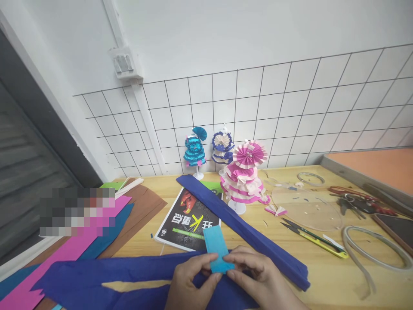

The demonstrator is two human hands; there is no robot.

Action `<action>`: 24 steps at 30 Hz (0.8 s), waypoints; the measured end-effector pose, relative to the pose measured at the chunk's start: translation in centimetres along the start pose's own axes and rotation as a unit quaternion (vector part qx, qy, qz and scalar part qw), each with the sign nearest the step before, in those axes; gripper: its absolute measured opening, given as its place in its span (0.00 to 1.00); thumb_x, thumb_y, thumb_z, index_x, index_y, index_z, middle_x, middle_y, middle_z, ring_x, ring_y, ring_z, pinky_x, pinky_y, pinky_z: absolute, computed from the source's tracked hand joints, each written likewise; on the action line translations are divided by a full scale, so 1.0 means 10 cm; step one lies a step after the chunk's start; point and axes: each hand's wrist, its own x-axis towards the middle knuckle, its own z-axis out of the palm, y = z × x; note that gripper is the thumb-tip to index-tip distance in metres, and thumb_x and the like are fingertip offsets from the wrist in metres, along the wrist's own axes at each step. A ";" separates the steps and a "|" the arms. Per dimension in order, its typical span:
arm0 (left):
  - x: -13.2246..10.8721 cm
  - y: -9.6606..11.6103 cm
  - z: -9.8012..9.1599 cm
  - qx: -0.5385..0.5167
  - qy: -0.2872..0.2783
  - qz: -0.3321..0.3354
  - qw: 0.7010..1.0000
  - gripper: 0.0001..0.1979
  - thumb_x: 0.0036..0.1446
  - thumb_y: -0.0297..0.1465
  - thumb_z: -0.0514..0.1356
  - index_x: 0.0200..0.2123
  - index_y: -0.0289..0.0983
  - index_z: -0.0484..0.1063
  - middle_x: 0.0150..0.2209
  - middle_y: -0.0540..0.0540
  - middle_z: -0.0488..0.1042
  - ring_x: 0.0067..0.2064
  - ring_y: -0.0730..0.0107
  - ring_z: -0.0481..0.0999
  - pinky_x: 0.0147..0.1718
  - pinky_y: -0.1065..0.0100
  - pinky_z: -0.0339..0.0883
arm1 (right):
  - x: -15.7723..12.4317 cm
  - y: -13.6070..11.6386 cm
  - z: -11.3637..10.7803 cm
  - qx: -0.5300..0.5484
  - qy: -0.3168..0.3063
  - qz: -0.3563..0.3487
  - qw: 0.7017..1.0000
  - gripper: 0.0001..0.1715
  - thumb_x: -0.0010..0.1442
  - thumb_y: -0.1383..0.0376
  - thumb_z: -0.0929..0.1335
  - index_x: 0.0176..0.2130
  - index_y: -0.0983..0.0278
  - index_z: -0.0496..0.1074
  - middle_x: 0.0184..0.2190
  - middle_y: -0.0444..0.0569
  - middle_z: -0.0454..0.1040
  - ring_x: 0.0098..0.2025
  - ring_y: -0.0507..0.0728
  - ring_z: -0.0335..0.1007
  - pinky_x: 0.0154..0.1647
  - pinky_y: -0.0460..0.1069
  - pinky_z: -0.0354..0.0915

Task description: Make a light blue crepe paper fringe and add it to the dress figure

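My left hand [189, 282] and my right hand [258, 275] meet at the bottom centre, both pinching a small light-blue piece of crepe paper [216, 247] that stands up between the fingertips. Under the hands lies a wide sheet of dark blue crepe paper [106, 275]. A long folded strip of the same dark blue paper [245, 230] runs diagonally from the back centre toward the right of my right hand.
Three paper-dress figures stand at the back: teal [194, 153], blue-and-white [222, 148], pink [243, 174]. A booklet [185, 221] lies under the strip. Pink, teal and brown sheets [106, 224] lie left. Snips [312, 237], keys [355, 202], tape rings [376, 247] lie right on the wooden table [322, 275].
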 end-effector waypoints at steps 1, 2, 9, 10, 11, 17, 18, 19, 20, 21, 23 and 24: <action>0.01 0.01 -0.02 0.023 -0.009 0.013 1.000 0.14 0.42 0.21 0.63 0.34 0.39 0.76 0.26 0.50 0.80 0.26 0.70 0.77 0.28 0.75 0.71 | 0.00 -0.01 0.00 0.001 -0.007 -0.007 1.000 0.09 0.51 0.66 0.70 0.35 0.58 0.78 0.29 0.49 0.76 0.30 0.57 0.70 0.31 0.49 0.68; 0.02 0.01 -0.03 0.042 -0.020 0.026 0.999 0.13 0.42 0.22 0.63 0.33 0.39 0.77 0.26 0.50 0.80 0.26 0.70 0.77 0.28 0.75 0.71 | 0.01 -0.01 -0.01 0.002 -0.014 -0.011 1.000 0.09 0.52 0.66 0.69 0.36 0.57 0.78 0.30 0.49 0.76 0.32 0.58 0.71 0.32 0.49 0.68; 0.05 0.05 -0.07 0.068 -0.047 0.064 0.994 0.09 0.45 0.22 0.63 0.32 0.36 0.77 0.24 0.48 0.78 0.26 0.70 0.77 0.27 0.75 0.71 | 0.01 -0.03 -0.03 0.003 -0.034 -0.021 0.999 0.12 0.53 0.67 0.69 0.38 0.55 0.77 0.32 0.49 0.76 0.36 0.58 0.72 0.36 0.49 0.68; 0.06 0.05 -0.08 0.069 -0.047 0.065 0.994 0.09 0.45 0.22 0.63 0.33 0.36 0.77 0.24 0.48 0.78 0.26 0.70 0.76 0.28 0.74 0.71 | 0.01 -0.03 -0.03 0.002 -0.039 -0.020 0.999 0.12 0.54 0.67 0.69 0.38 0.55 0.77 0.32 0.49 0.76 0.35 0.58 0.72 0.36 0.49 0.68; 0.06 0.05 -0.08 0.068 -0.049 0.067 0.994 0.10 0.45 0.22 0.63 0.33 0.36 0.77 0.24 0.48 0.78 0.26 0.70 0.76 0.28 0.74 0.71 | 0.01 -0.03 -0.03 0.001 -0.042 -0.018 0.999 0.12 0.54 0.67 0.68 0.38 0.56 0.77 0.32 0.49 0.76 0.35 0.58 0.72 0.35 0.49 0.67; 0.08 0.07 -0.07 0.039 -0.066 0.098 0.992 0.12 0.44 0.18 0.62 0.32 0.37 0.77 0.27 0.47 0.80 0.29 0.68 0.78 0.30 0.72 0.71 | 0.02 -0.03 -0.02 -0.022 -0.032 -0.016 0.999 0.12 0.50 0.66 0.70 0.38 0.59 0.77 0.29 0.49 0.74 0.30 0.56 0.68 0.31 0.49 0.67; 0.08 0.08 -0.06 0.032 -0.063 0.102 0.992 0.13 0.44 0.18 0.62 0.32 0.37 0.77 0.27 0.48 0.80 0.29 0.68 0.78 0.31 0.72 0.71 | 0.02 -0.03 -0.02 -0.027 -0.034 -0.016 0.999 0.12 0.51 0.66 0.70 0.38 0.59 0.77 0.29 0.49 0.73 0.30 0.57 0.68 0.31 0.49 0.67; 0.08 0.09 -0.06 0.028 -0.061 0.106 0.992 0.13 0.43 0.17 0.62 0.32 0.37 0.77 0.27 0.48 0.80 0.29 0.68 0.78 0.31 0.72 0.71 | 0.02 -0.03 -0.02 -0.030 -0.035 -0.015 0.999 0.12 0.51 0.66 0.70 0.38 0.59 0.77 0.29 0.49 0.73 0.30 0.57 0.68 0.31 0.49 0.67; 0.08 0.09 -0.06 0.026 -0.057 0.110 0.992 0.12 0.43 0.17 0.62 0.31 0.37 0.77 0.27 0.48 0.80 0.29 0.68 0.78 0.30 0.72 0.71 | 0.02 -0.04 -0.02 -0.034 -0.039 -0.014 0.999 0.11 0.52 0.66 0.69 0.38 0.59 0.77 0.29 0.49 0.73 0.31 0.57 0.69 0.31 0.49 0.67; 0.07 0.09 -0.06 0.026 -0.056 0.110 0.992 0.12 0.43 0.18 0.62 0.31 0.37 0.77 0.26 0.48 0.80 0.28 0.68 0.78 0.30 0.72 0.71 | 0.01 -0.04 -0.02 -0.037 -0.042 -0.012 0.998 0.11 0.52 0.66 0.69 0.38 0.59 0.77 0.29 0.49 0.73 0.31 0.57 0.69 0.32 0.49 0.67; 0.07 0.09 -0.06 0.034 -0.062 0.103 0.992 0.10 0.44 0.18 0.62 0.30 0.37 0.77 0.26 0.47 0.80 0.28 0.68 0.77 0.30 0.73 0.71 | 0.00 -0.05 -0.02 -0.042 -0.045 -0.012 0.998 0.10 0.53 0.67 0.69 0.38 0.60 0.77 0.30 0.49 0.73 0.32 0.57 0.69 0.32 0.49 0.67; 0.07 0.08 -0.07 0.040 -0.067 0.097 0.992 0.10 0.45 0.19 0.62 0.30 0.37 0.77 0.26 0.47 0.80 0.28 0.68 0.77 0.30 0.73 0.71 | 0.00 -0.05 -0.02 -0.043 -0.045 -0.015 0.998 0.10 0.53 0.67 0.69 0.37 0.60 0.77 0.30 0.49 0.73 0.32 0.57 0.70 0.32 0.49 0.67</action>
